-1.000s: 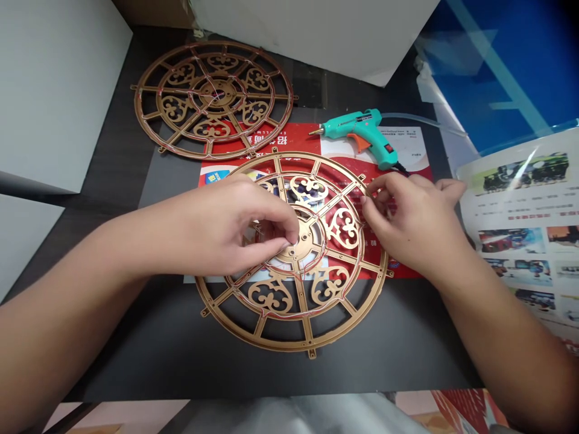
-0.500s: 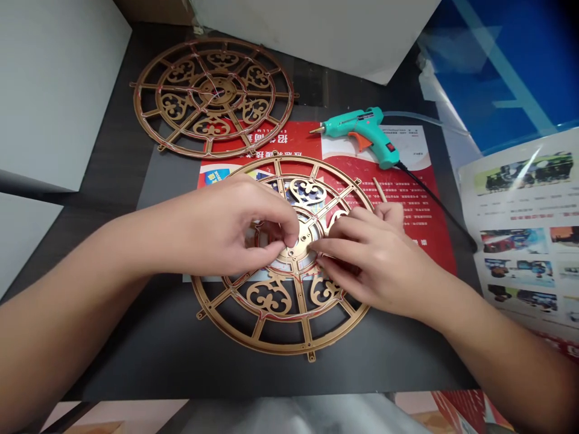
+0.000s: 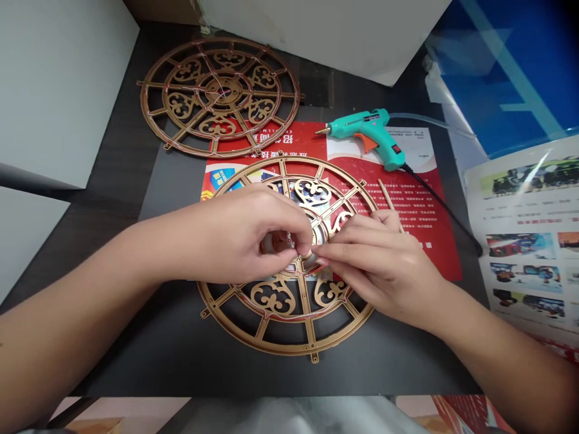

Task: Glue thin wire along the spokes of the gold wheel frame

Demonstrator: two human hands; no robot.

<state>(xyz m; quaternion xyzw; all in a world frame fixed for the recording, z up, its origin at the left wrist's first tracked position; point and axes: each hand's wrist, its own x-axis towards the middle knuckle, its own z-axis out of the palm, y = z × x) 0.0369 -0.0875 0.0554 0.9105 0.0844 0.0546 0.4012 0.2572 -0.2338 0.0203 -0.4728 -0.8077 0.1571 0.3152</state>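
A gold ornate wheel-shaped frame (image 3: 289, 337) lies flat on the dark table, partly over a red printed sheet (image 3: 420, 211). My left hand (image 3: 253, 232) rests over its hub with fingers curled and pinched at the centre. My right hand (image 3: 375, 265) comes in from the right, its fingertips pressed together and meeting the left hand's at the hub. What the fingers pinch is too small to make out; thin red wire runs along the frame's spokes. A thin wooden stick (image 3: 388, 199) lies just beyond my right hand.
A second gold wheel frame (image 3: 220, 96) lies at the back left. A teal glue gun (image 3: 368, 135) with a black cord (image 3: 443, 208) rests on the red sheet at back right. White boards stand left and behind; printed pages (image 3: 525, 241) lie at right.
My right hand moved from the frame's right rim to its hub, meeting the left hand's fingertips. The stick it covered now lies bare. My left hand stayed at the centre.
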